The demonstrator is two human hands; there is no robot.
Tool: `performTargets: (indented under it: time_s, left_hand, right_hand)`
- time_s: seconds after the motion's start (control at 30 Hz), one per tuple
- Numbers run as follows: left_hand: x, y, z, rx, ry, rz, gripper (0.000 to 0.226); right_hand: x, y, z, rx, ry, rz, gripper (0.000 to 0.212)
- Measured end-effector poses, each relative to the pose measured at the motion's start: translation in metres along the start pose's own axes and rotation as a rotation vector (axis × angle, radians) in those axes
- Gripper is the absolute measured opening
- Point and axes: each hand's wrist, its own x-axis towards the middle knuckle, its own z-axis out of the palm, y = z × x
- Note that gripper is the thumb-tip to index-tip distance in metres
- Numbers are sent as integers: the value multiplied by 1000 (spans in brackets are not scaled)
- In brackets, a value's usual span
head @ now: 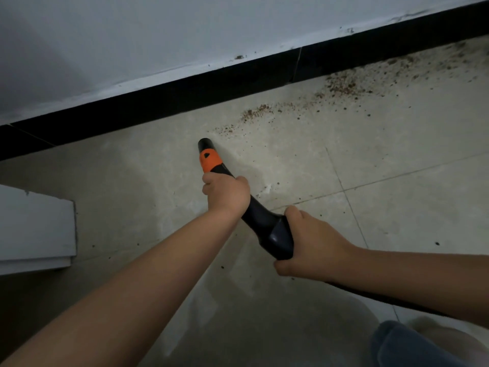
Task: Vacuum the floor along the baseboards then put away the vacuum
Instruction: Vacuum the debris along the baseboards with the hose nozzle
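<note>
A black vacuum wand (260,221) with an orange collar (209,160) points down at the pale tiled floor (383,154). Its open nozzle tip (205,143) sits just short of the black baseboard (185,99). My left hand (227,194) grips the wand right behind the orange collar. My right hand (315,245) grips the thicker rear end of the wand, where a black hose (370,295) runs off under my right forearm. A trail of brown crumbs (341,86) lies on the floor along the baseboard, to the right of the nozzle.
A white wall (185,30) rises above the baseboard. A white cabinet corner (37,226) juts in at the left edge. My knee in blue jeans (397,345) shows at the bottom right. A few dark specks dot the tiles near my arms.
</note>
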Motion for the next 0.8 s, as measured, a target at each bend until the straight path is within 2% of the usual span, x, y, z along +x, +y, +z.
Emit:
performTargets:
  time_s: [0.2, 0.43, 0.63, 0.8]
  left_hand:
    - [-8, -4, 8, 74, -31, 43, 54]
    - [4, 16, 12, 123, 28, 83, 54]
    - [5, 5, 12, 217, 74, 108, 53]
    - [-1, -8, 4, 153, 70, 131, 54]
  right_hand:
    - [-8, 5, 12, 48, 7, 2, 51]
    - [19, 11, 4, 89, 43, -8, 53]
    - [29, 16, 28, 161, 39, -24, 53]
    - [22, 13, 35, 179, 33, -40, 53]
